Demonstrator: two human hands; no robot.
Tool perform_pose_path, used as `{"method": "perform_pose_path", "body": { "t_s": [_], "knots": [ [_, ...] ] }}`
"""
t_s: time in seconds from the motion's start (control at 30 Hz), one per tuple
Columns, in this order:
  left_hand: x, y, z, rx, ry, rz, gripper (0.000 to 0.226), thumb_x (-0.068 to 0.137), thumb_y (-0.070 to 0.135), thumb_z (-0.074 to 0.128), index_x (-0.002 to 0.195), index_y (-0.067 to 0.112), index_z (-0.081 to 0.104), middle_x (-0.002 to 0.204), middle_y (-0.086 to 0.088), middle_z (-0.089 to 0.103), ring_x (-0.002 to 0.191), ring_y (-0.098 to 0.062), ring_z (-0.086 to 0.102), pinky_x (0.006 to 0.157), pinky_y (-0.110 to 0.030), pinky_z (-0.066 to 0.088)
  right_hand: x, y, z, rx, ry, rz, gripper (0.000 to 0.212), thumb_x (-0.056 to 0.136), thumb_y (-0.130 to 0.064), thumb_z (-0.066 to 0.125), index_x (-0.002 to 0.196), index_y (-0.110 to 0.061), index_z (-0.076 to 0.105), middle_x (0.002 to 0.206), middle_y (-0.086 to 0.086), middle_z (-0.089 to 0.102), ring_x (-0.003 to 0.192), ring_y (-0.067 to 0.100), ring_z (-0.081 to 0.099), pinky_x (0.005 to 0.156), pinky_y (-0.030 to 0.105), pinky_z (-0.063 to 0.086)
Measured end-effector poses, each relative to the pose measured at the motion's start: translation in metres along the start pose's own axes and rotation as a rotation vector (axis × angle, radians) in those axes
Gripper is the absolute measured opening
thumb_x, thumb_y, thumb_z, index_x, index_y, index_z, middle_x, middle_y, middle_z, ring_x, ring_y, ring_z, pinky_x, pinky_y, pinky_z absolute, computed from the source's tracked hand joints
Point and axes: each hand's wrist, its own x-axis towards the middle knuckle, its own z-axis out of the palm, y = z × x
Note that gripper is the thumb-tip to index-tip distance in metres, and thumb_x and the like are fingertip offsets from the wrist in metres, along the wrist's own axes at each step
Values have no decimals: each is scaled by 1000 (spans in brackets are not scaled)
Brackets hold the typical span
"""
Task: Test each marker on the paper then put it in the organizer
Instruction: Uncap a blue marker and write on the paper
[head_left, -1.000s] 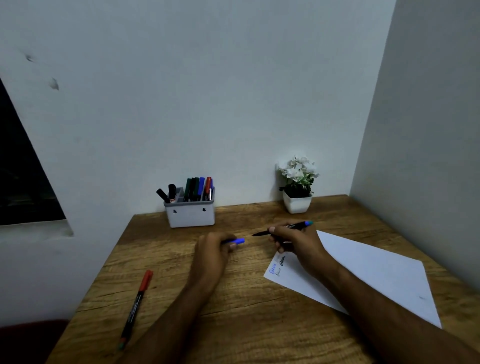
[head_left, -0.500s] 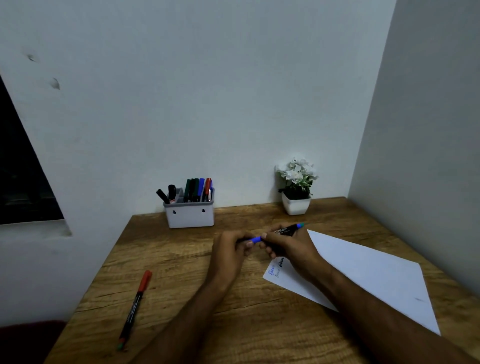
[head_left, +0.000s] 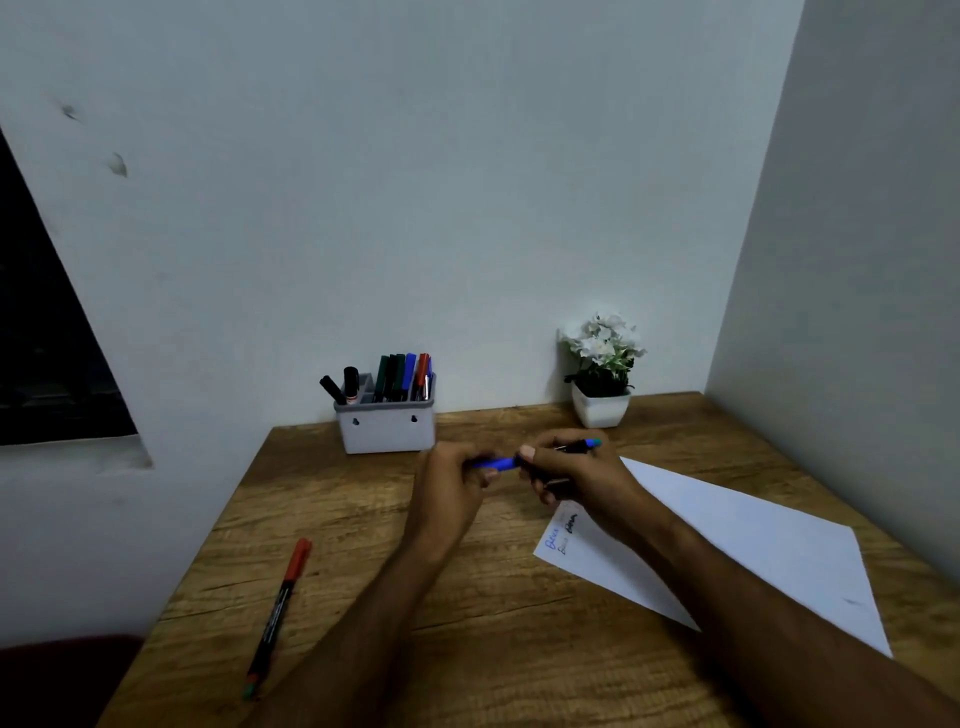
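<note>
My right hand (head_left: 576, 480) grips a black-bodied blue marker (head_left: 579, 446) over the middle of the wooden desk. My left hand (head_left: 452, 483) pinches its blue cap (head_left: 496, 462), which sits on the marker's tip end between the two hands. Under my right wrist lies a white sheet of paper (head_left: 753, 540) with blue and black scribbles at its left corner. A grey organizer (head_left: 385, 428) stands against the back wall with several markers upright in it. On the desk's left lies a red-capped marker (head_left: 280, 603).
A white pot with white flowers (head_left: 602, 371) stands at the back right near the wall corner. Walls close off the desk at the back and right. The desk's left edge (head_left: 208, 535) runs diagonally, with a dark window opening further left.
The two hands came together. The blue cap in my left hand, apart from the marker tip a second ago, now sits on the marker's end.
</note>
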Motion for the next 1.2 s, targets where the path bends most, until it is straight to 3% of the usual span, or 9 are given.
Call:
{"method": "perform_pose_path", "body": {
  "t_s": [0.1,0.33,0.47,0.6,0.73,0.8,0.9,1.0,1.2],
  "knots": [
    [9,-4,-13,-44,44,-91,30,72,0,81,99,13,78,93,7,73,78,10,58,70,1,42,9,-12,-9,-75,53,11,16,89,-13,77,96,2,80,85,20,77,72,27,71,64,33,55],
    [20,-2,-26,-339,57,-196,33,69,-9,80,92,12,71,91,2,73,82,-4,69,67,-11,53,23,-3,9,-606,-168,-69,17,87,-14,81,104,-17,82,82,5,81,77,18,77,78,34,61],
    [22,-5,-25,-328,69,-155,36,68,-10,80,93,14,70,89,0,73,83,-10,70,67,-15,54,34,1,32,-809,-121,-195,22,85,-44,75,94,-27,84,82,-6,80,75,14,74,71,37,58],
    [23,-11,-35,-365,157,-123,32,77,-3,76,103,15,69,93,2,73,85,-6,69,73,-19,57,48,-3,49,-791,-23,-225,13,83,-27,84,95,-20,83,72,-13,74,66,2,66,62,23,48],
    [19,-21,-39,-174,183,-173,23,91,15,66,112,21,65,104,10,67,97,-4,64,80,-18,51,75,-16,62,-703,230,-246,38,78,-20,89,113,-11,77,84,-2,78,76,6,73,75,32,62],
    [15,-28,-38,40,89,-189,28,93,18,63,120,22,60,117,7,63,109,-7,58,86,-18,44,89,-24,71,-632,324,-272,56,78,-14,89,130,-13,68,83,-5,75,77,11,75,82,41,64],
    [7,-36,-35,378,-111,-170,46,98,27,54,141,17,43,142,-3,47,131,-16,43,107,-29,35,107,-35,85,-605,366,-360,80,81,-7,85,149,-21,47,92,1,74,79,14,75,79,37,64],
    [3,-42,-34,494,-192,-156,57,101,32,46,151,11,28,156,-7,32,143,-20,29,118,-31,20,121,-37,95,-649,379,-421,77,85,-6,81,150,-20,43,98,6,74,80,16,75,80,36,63],
    [3,-54,-32,482,-200,-155,60,101,35,43,152,9,24,157,-9,29,144,-22,26,119,-32,18,144,-32,105,-694,410,-504,67,88,-13,81,145,-19,47,100,4,74,78,14,74,82,36,63]
  ]
}}
